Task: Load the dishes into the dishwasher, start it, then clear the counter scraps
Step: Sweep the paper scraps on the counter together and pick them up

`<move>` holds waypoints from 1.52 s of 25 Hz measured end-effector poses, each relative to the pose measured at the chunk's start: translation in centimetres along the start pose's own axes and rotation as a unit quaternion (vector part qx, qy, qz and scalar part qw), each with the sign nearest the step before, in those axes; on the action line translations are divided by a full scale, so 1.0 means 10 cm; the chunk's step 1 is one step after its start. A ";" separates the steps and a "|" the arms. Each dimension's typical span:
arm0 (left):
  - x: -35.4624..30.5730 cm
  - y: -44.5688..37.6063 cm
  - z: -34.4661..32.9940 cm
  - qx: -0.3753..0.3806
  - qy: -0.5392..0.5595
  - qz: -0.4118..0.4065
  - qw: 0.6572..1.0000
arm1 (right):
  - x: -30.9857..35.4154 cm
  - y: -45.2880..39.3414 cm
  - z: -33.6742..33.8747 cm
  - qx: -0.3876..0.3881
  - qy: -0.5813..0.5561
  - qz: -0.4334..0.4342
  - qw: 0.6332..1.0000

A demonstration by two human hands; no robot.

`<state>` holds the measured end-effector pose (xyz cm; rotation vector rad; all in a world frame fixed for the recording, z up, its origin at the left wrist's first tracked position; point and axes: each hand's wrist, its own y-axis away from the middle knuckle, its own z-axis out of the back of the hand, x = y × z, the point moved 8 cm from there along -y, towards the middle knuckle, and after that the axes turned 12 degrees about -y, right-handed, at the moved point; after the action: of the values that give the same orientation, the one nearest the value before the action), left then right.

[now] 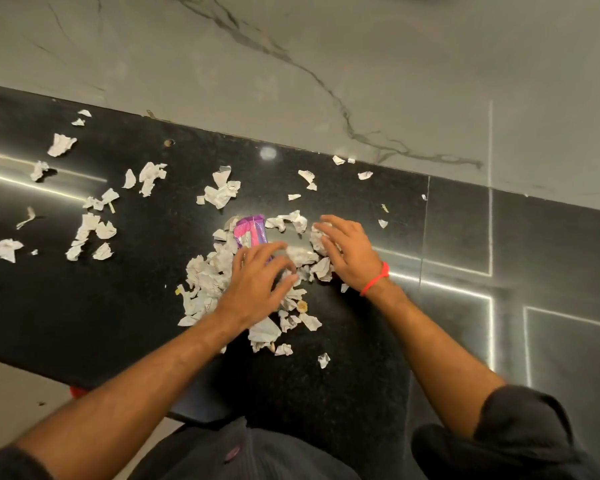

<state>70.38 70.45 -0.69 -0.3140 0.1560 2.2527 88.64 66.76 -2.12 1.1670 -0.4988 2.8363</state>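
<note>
Both hands flat atop scraps

left hand: palm down, fingers spread | right hand: palm down, fingers loosely curved | both forearms extended

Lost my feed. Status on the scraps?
Both hands, left hand and right hand, open, raking paper scraps together. Purple wrapper in pile. Strays left.

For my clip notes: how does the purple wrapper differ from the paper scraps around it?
The purple wrapper is glossy pink-purple and a single piece; the paper scraps are dull white, torn and crumpled, and many. The wrapper lies partly under the left hand; the scraps spread across the black counter. Both lie in the central heap.
</note>
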 end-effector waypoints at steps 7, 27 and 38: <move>0.09 -1.47 -0.09 0.096 -0.049 0.003 0.994 | -1.26 0.20 1.18 -0.112 0.021 -0.263 0.958; -0.71 -1.74 -0.45 0.181 -0.184 -0.179 0.949 | -1.40 0.20 0.98 -0.004 0.104 -0.322 0.941; 0.50 0.12 -0.01 0.090 -0.042 -0.046 0.994 | 0.31 0.04 -0.76 0.165 -0.017 -0.148 0.975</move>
<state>66.38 73.31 -2.13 -0.1274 0.2917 2.1385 81.24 68.43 -5.15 1.2165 0.1473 2.7021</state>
